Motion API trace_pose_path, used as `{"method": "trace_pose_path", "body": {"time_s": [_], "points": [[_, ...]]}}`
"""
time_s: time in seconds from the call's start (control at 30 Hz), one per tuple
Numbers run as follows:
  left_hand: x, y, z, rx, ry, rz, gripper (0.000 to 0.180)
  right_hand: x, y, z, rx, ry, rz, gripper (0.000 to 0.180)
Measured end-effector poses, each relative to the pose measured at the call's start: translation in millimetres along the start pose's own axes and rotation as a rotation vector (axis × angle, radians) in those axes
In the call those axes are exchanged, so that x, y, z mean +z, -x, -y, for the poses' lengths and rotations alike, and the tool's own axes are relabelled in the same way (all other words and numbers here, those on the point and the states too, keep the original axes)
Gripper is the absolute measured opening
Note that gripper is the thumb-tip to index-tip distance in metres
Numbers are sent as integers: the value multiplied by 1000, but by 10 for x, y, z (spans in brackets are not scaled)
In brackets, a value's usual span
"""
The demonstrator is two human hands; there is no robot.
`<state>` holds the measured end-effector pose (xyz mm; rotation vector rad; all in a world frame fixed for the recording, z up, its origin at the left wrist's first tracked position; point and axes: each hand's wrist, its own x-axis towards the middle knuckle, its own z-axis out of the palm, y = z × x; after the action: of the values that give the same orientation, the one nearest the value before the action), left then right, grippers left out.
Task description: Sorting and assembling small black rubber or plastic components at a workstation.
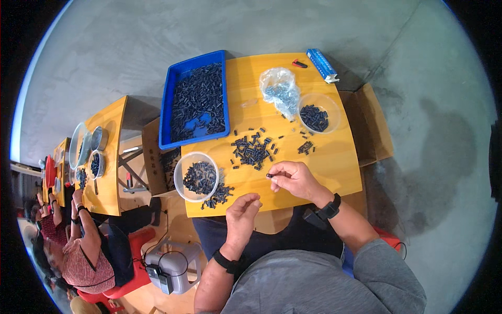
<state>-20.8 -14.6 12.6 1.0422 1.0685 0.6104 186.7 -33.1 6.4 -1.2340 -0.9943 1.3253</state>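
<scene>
My right hand (297,181) pinches a small black plastic piece (270,176) between thumb and fingertips, over the near part of the table. Lower and to the left, my left hand (242,219) is closed, its thumb and fingers brought together. Whether anything sits in that pinch is too small to see. A loose pile of small black pieces (252,152) lies just beyond my hands. To the left stands a round clear tub (178,178) partly filled with similar pieces, and more of them (219,195) lie beside it near the table edge.
A blue tray (165,118) full of black pieces covers the far left of the yellow table (334,178). A clear plastic bag (280,86), a second tub (335,112), a blue box (321,64) and a red-black tool (299,64) are at the far right. Co-workers sit leftward.
</scene>
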Motion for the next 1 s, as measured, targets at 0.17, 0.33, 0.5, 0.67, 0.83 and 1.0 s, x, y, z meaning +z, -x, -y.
{"method": "trace_pose_path", "body": {"time_s": [0.17,0.33,0.5,0.67,0.83,1.0], "points": [[36,30,-71,60,65,9,20,33,46,18,-12,-3,27,11],[117,5,-93,175,60,13,23,138,130,-27,-19,-133,23,12],[212,-20,-65,68,172,-81,20,450,234,-26,-26,-63,-94,8],[199,-33,-66,-54,366,-86,16,544,284,-72,-53,114,-186,9],[185,-61,-50,-33,336,-126,16,409,217,-10,-168,284,-128,10],[93,-47,-8,-117,310,-105,14,-195,-172,-57,-293,1002,-393,8]]}}
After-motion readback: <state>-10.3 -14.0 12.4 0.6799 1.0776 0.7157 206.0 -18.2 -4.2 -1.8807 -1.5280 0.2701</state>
